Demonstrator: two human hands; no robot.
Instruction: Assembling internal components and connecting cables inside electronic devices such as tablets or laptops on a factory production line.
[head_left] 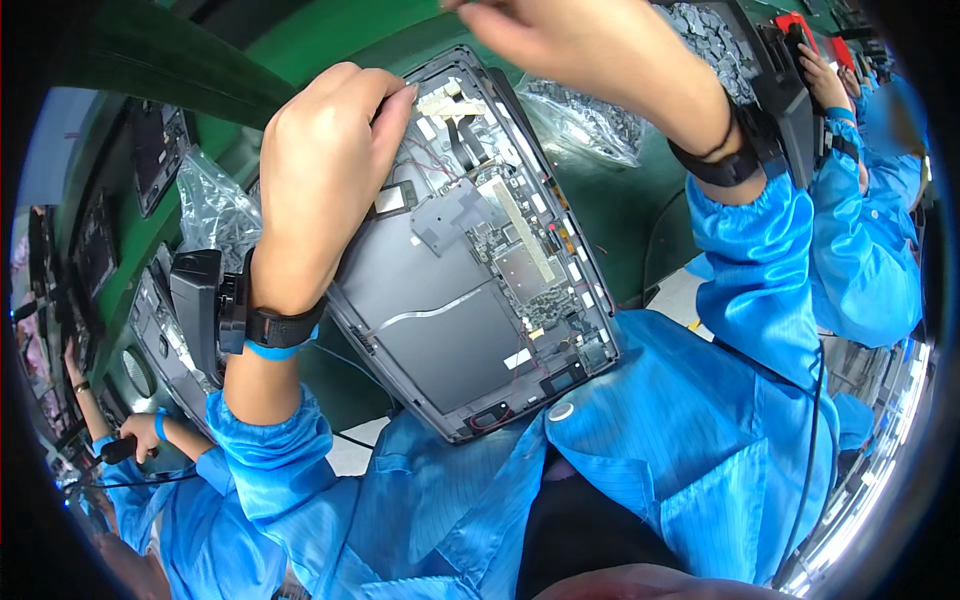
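An opened tablet point(430, 350) lies tilted before me, its dark back shell showing a circuit board point(525, 260), thin wires, a pale flat ribbon cable point(430, 313) and yellowish tape point(448, 105) near its far end. My left hand point(325, 150) is over the tablet's far left edge, fingers curled in and thumb against them; whatever they may pinch is hidden. Beyond the tablet's far right corner, my right hand point(565, 35) is raised, its fingertips partly cut off by the upper rim. Both wrists wear black straps with box-shaped devices point(197, 300).
Clear plastic bags point(215, 205) lie left of the tablet. More bagged small dark parts point(590, 125) and a tray of grey pieces point(710, 40) sit at far right. Other device shells point(160, 150) stand along the green bench. Co-workers in blue sleeves point(865, 250) work on both sides.
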